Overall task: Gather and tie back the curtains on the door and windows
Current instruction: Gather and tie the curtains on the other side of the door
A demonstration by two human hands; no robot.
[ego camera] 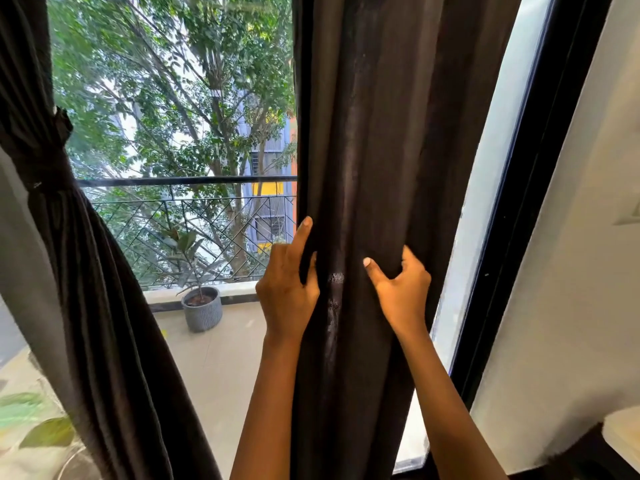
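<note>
Balcony railing (187,181) and potted plant (202,308) stand beyond the glass. My left hand (287,289) pinches the edge of the loose curtain (381,133). My right hand (403,292) clutches its folds. It hangs bunched and untied beside the black door frame (519,237). The tied curtain (52,168) hangs farther from that frame.
</note>
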